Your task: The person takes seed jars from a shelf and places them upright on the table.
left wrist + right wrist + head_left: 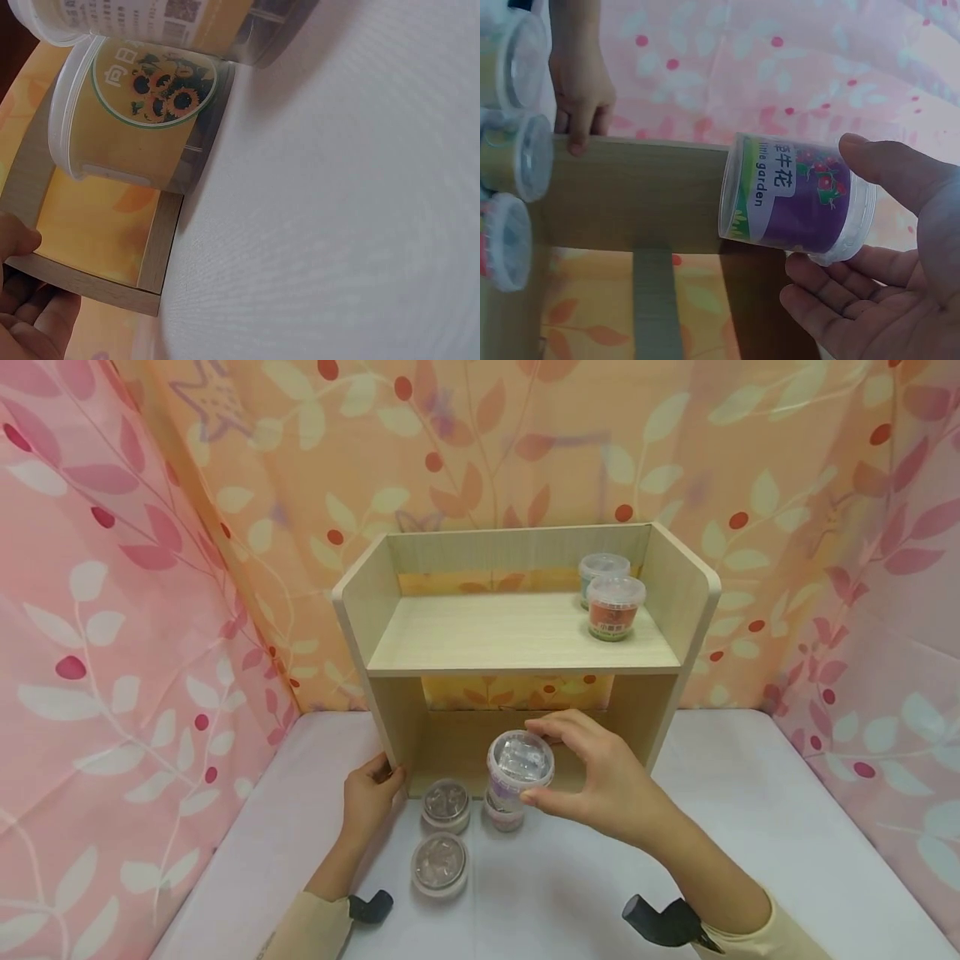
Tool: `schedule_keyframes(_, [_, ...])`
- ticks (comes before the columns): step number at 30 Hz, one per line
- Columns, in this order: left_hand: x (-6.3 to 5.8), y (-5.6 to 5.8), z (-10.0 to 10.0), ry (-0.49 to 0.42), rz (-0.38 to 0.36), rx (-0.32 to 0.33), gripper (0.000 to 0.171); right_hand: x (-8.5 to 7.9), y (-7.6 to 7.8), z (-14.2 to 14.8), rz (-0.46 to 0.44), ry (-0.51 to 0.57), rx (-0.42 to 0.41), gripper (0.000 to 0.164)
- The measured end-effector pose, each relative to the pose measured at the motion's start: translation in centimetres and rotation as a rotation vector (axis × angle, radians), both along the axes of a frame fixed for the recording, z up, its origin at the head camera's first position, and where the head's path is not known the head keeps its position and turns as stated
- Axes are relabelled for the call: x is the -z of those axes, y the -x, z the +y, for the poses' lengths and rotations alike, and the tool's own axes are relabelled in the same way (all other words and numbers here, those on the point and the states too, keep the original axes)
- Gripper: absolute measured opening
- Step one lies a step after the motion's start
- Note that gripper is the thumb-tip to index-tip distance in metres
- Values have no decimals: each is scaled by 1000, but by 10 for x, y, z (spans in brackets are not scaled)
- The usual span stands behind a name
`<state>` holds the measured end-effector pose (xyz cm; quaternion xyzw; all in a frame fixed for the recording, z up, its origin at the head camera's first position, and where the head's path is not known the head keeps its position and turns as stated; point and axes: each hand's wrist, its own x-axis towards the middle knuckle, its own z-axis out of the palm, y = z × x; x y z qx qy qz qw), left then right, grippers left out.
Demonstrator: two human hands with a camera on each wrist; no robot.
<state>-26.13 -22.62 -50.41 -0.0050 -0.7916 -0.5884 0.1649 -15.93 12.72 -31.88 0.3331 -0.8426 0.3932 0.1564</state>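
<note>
My right hand [600,772] grips a clear lidded plastic tub with a purple label [517,768], raised in front of the shelf's lower opening. In the right wrist view the tub [802,195] shows a flower picture and "little garden" lettering, with thumb and fingers around its lid end. My left hand [371,797] pinches the front edge of the left side panel of the wooden shelf [517,631], near its base. Beside that hand stand two tubs with clear lids, one nearer the shelf [446,804] and one in front [439,864]. A pinkish tub [504,814] is partly hidden behind the held one.
On the shelf's upper board, toward the right, a red-labelled tub [615,610] stands before a bluish one [602,572]. The shelf stands on a white-covered table [750,827]. Patterned cloth [517,435] hangs behind and at both sides.
</note>
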Motion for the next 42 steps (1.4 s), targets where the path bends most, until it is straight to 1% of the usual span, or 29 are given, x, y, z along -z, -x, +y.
schedule_keyframes(7, [0, -2, -1, -27, 36, 21, 38, 35, -5, 2, -63, 3, 2, 68])
schedule_keyframes(10, [-1, -2, 0, -30, 28, 23, 38, 51, -7, 2, -90, 12, 10, 69])
schedule_keyframes(15, [-5, -2, 2, -16, -6, 18, 40, 79, -8, 1, -111, 21, 0, 70])
schedule_keyframes(19, [-2, -1, 1, -4, 11, 23, 39, 97, -8, -1, -120, 13, -7, 71])
schedule_keyframes(22, [-14, -10, 4, 5, 13, 35, 39, 104, -6, -3, -127, 1, -8, 71])
schedule_keyframes(26, [-35, -22, 10, 26, -12, 38, 39, 110, -3, -4, -159, -20, -1, 72])
schedule_keyframes(32, [-37, -24, 11, 34, -15, 30, 38, 122, 1, -7, -263, -48, 13, 71])
schedule_keyframes(36, [-39, -26, 10, 45, -10, 25, 38, 130, 3, -10, -337, -44, 1, 69])
schedule_keyframes(40, [-36, -24, 9, 23, -19, 31, 40, 138, 2, -15, -385, -61, 0, 69])
schedule_keyframes(42, [-28, -19, 7, 2, -27, 27, 41, 142, 1, -17, -401, -73, 0, 69])
